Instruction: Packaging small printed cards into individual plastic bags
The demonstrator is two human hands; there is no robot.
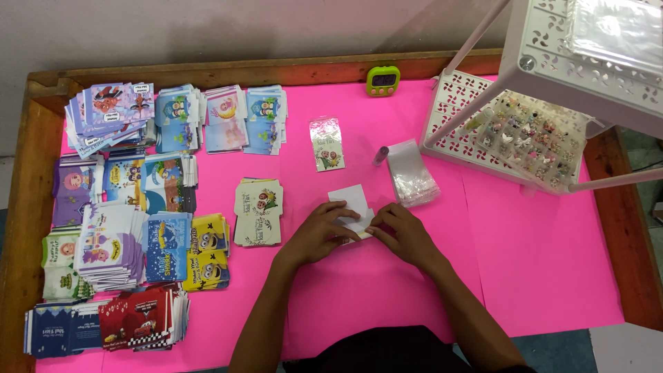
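Both hands — left hand [319, 231], right hand [402, 235] — pinch a white card [351, 202] on the pink tabletop [539, 262]. Clear sleeves [411, 181] lie at one o'clock.

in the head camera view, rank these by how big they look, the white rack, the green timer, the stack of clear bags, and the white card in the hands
1. white rack, though it sits nearest the camera
2. stack of clear bags
3. white card, partly covered by the hands
4. green timer

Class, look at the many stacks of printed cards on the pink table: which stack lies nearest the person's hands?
The cream-coloured stack, just beside the left hand; every other stack lies farther out toward the table's left side.
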